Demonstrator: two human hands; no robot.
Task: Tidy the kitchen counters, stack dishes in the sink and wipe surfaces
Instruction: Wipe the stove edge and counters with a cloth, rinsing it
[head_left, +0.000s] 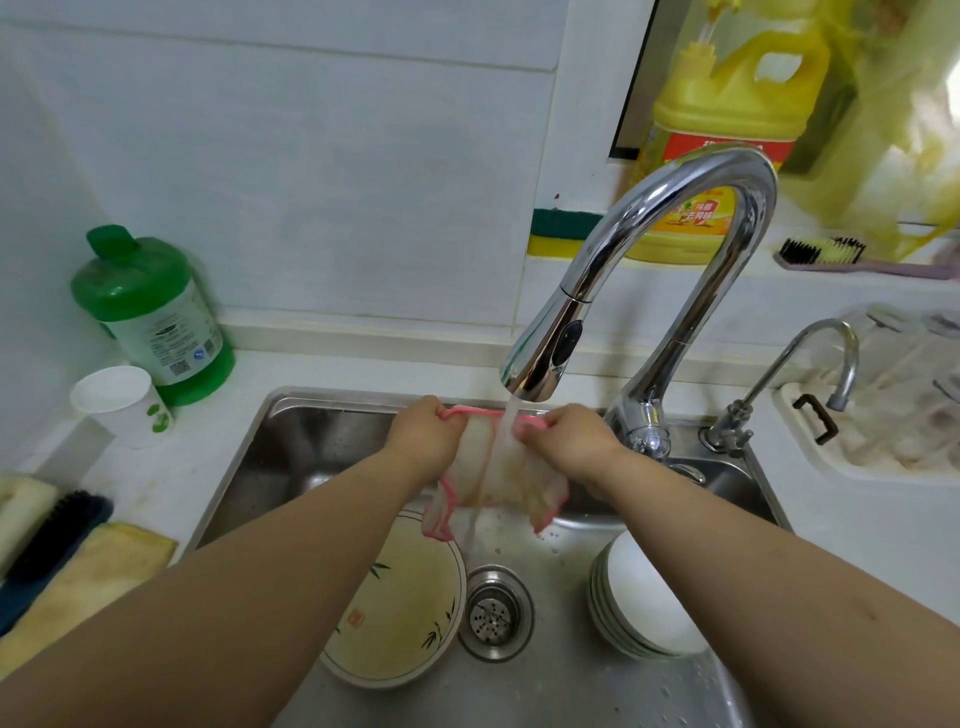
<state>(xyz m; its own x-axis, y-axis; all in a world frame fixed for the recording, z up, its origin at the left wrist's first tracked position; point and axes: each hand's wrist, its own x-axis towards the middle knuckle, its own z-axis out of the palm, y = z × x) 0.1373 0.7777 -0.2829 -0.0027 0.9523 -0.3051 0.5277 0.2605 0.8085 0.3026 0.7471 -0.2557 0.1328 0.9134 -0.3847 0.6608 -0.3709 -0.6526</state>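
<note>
Steel sink (249, 467), both hands' fingers (535, 422) seemingly gripping wet cloth (498, 467)

Glossy chrome faucet (649, 260) (mirror-bright), brushed steel sink (270, 452).

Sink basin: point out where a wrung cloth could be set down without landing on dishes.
Bare steel shows at the back left of the sink, behind the bamboo-pattern plate, and along the front edge below the drain. The right side is crowded by stacked white bowls. The middle is taken by both hands, left and right, holding the cloth under running water.
</note>
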